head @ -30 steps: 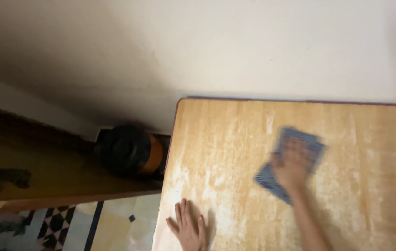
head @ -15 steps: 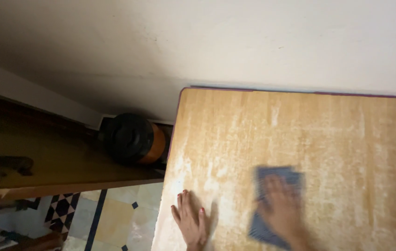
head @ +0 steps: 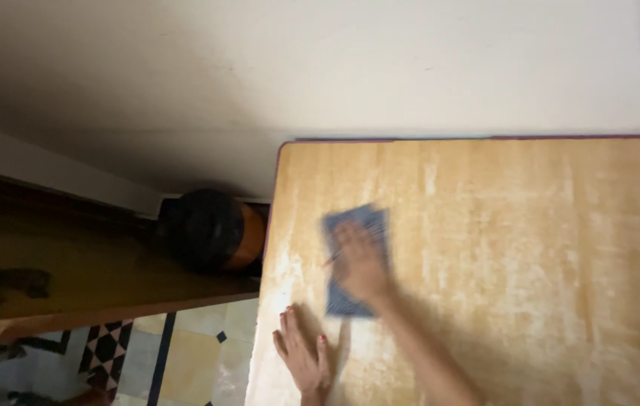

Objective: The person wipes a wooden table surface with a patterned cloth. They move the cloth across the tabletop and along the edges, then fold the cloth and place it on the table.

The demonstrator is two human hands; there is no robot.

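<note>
The grip of the right hand (head: 361, 267) is a flat press rather than a pinch: the fingers lie spread and laid down on a blue cloth (head: 355, 259), palm on top, nothing curled around it. Blur softens the hand, so whether any fingertip hooks the cloth's edge cannot be told. Such a flat hold, I judge, suits pushing the cloth across a surface, since the whole palm bears on it.

The cloth lies on the light wooden desk (head: 530, 248), in the centre-left of the frame, not far from the desk's left edge. The left hand (head: 303, 353), at the bottom centre, holds nothing; it rests open, fingers fanned, flat on the desk near that same edge, just below the cloth and apart from it. It probably serves as a brace for the body.

Pale streaks mark the desk top. Left of the desk, a dark round object with an orange band (head: 211, 229) sits on a brown wooden shelf (head: 72, 289). Patterned floor tiles (head: 184, 357) show at the lower left, and a plain pale wall (head: 372, 68) fills the top.
</note>
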